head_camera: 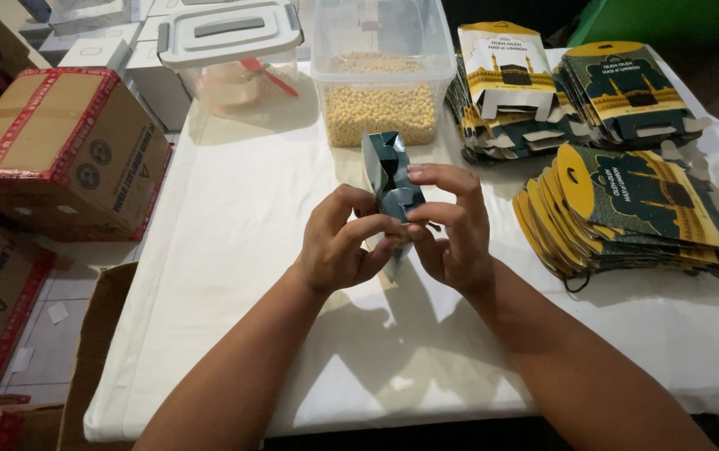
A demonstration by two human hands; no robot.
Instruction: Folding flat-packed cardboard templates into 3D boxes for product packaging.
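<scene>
A small dark green cardboard box (389,171) stands upright above the white table (234,217), half folded, held between both hands. My left hand (339,246) grips its lower left side with the fingers curled around it. From the right, my right hand (451,225) pinches the box, thumb and fingertips pressed on a flap near its middle. The lower part of the box is hidden behind my fingers.
Three stacks of flat green and yellow box blanks (627,209) lie at the right. A clear tub of pale yellow pellets (380,104) stands behind the hands, and a lidded clear container (230,50) sits to its left. Brown cartons (59,142) stand left of the table.
</scene>
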